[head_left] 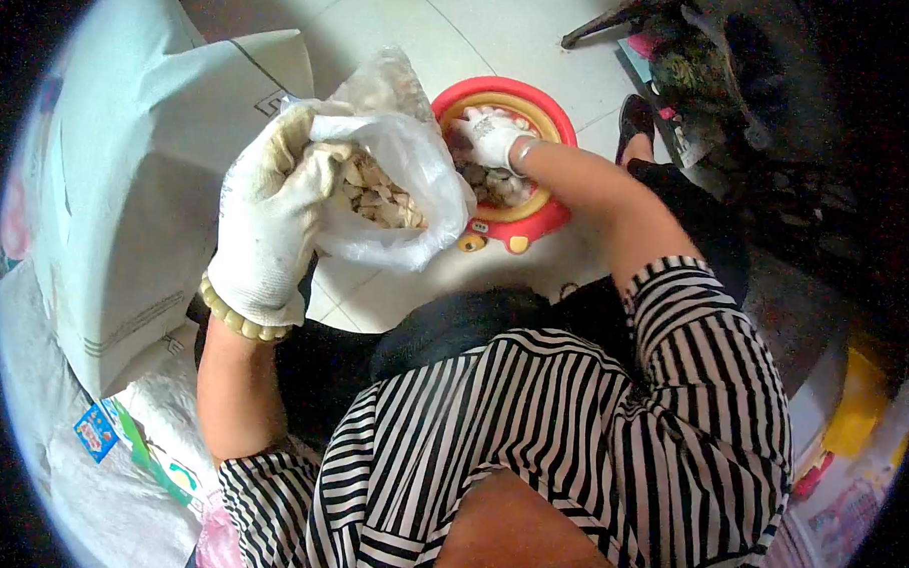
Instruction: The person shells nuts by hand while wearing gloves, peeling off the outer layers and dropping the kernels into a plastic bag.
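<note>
My left hand (277, 198), in a white work glove, pinches the rim of a translucent plastic bag (443, 188) and keeps its mouth spread. Inside the bag lie pale brown and cream flat pieces (377, 196), too small to name. My right hand (490, 135), gloved too, reaches down into a round red and yellow basin (555, 117). Whitish and brown pieces (503, 189) lie in the basin under and around that hand. Its fingertips are hidden among them, so I cannot see what they grip, if anything.
Another clear plastic bag (386, 81) stands behind the held one. A large pale sack (157, 194) fills the left side. Tiled floor (423, 28) shows at the back, with a dark-shod foot (636, 120) right of the basin. Dark clutter (722, 73) lies at upper right.
</note>
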The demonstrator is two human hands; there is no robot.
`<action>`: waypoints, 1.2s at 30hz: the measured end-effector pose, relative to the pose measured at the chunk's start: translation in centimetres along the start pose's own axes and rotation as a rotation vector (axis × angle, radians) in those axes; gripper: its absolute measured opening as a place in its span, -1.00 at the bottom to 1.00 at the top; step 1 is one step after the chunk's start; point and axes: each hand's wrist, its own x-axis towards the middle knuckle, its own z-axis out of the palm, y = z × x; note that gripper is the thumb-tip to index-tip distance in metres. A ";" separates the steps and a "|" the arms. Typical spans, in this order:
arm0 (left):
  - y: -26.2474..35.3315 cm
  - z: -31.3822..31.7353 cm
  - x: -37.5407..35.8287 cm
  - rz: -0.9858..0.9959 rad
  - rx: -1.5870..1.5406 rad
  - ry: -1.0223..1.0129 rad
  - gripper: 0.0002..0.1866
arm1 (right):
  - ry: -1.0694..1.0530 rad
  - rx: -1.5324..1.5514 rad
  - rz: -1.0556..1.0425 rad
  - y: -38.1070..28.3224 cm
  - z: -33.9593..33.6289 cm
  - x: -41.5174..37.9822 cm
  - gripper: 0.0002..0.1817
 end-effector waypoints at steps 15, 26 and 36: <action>-0.6 1.3 1.6 -0.005 0.102 -0.048 -0.77 | -0.188 -0.007 -0.163 0.3 7.0 1.7 -0.64; -5.3 3.3 4.5 0.081 0.222 -0.208 -0.77 | 0.134 -0.077 -0.356 1.8 8.6 -3.8 -0.78; -10.7 8.2 9.7 0.233 0.729 -0.441 -0.75 | 0.069 0.037 0.073 2.0 10.1 -3.4 -0.70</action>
